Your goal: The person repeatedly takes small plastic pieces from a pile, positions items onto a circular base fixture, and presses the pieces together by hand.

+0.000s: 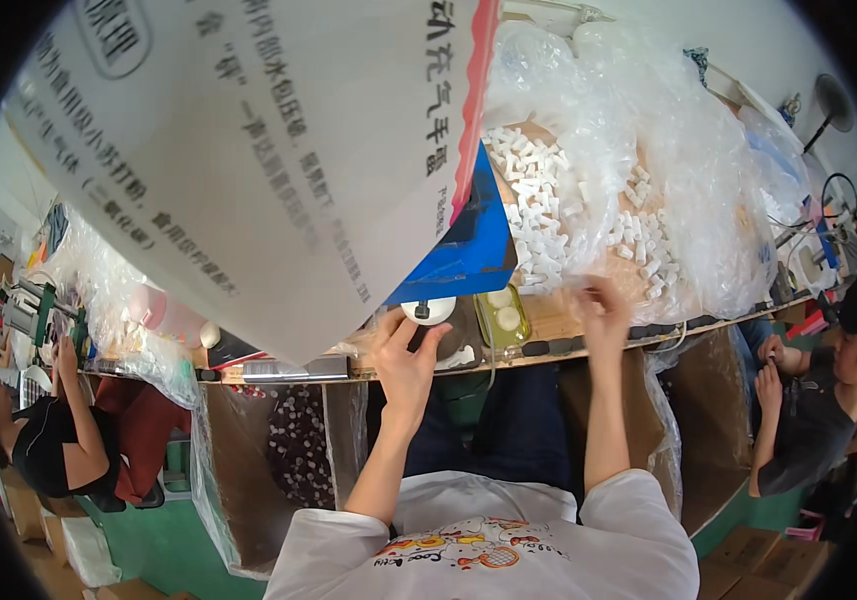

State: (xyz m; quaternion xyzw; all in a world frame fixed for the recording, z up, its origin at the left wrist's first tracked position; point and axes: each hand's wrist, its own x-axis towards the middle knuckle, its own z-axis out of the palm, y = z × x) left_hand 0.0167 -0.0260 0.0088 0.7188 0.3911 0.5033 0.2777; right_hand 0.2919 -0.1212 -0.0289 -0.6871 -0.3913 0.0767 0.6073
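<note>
My left hand is closed around the near side of a white round piece with a dark spot on it, thumb on one side and fingers on the other. The piece sits right below a blue metal machine. My right hand is raised over the table's front edge, beside a heap of small white plastic parts. Motion smears its fingers, so I cannot make out whether they hold anything. Between my hands stands a yellow-green tray with pale round pieces in it.
A large printed sheet hides the upper left. Clear plastic bags cover the table's right side. Open boxes lined with plastic stand below the edge, one holding dark and pale round pieces. Co-workers sit at left and right.
</note>
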